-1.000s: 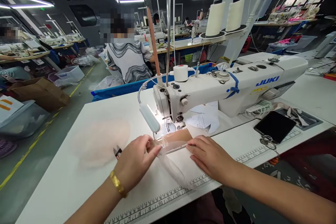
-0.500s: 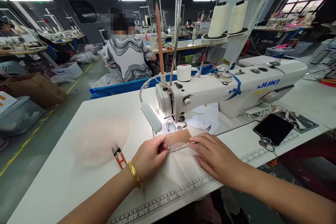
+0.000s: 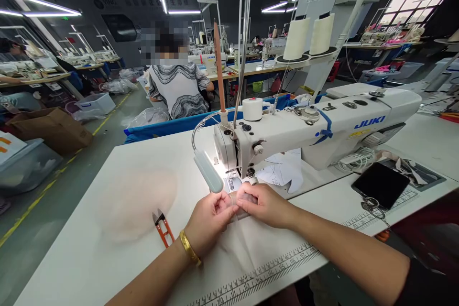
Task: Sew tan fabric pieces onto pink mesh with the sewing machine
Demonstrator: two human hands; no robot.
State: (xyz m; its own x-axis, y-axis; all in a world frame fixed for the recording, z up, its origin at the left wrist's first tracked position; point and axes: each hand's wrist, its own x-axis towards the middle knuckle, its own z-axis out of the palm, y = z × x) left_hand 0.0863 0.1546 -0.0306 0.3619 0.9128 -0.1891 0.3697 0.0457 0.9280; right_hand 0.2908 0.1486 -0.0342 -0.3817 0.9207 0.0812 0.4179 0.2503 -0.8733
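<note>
Close in front of the needle area of the white sewing machine (image 3: 287, 126), both my hands meet over a thin, sheer whitish fabric (image 3: 239, 244). My left hand (image 3: 210, 215), with a gold bangle at the wrist, pinches the fabric's edge between thumb and fingers. Beside it, almost touching, my right hand (image 3: 267, 205) is closed in a pinch on the same edge. A bit of tan material (image 3: 234, 196) shows between the hands, mostly hidden by them. Orange-handled thread snips (image 3: 164, 230) lie left of my left wrist.
A pale sheer fabric piece (image 3: 138, 205) lies on the left of the table. A lamp (image 3: 208, 170) hangs beside the needle. Paper patterns (image 3: 281, 169) lie under the machine arm. At right are a black phone (image 3: 380, 185) and keys (image 3: 373, 206). A person (image 3: 179, 86) sits ahead.
My right hand has moved left and closed onto the fabric edge beside my left hand. The tan material is now mostly covered. The camera view has shifted slightly.
</note>
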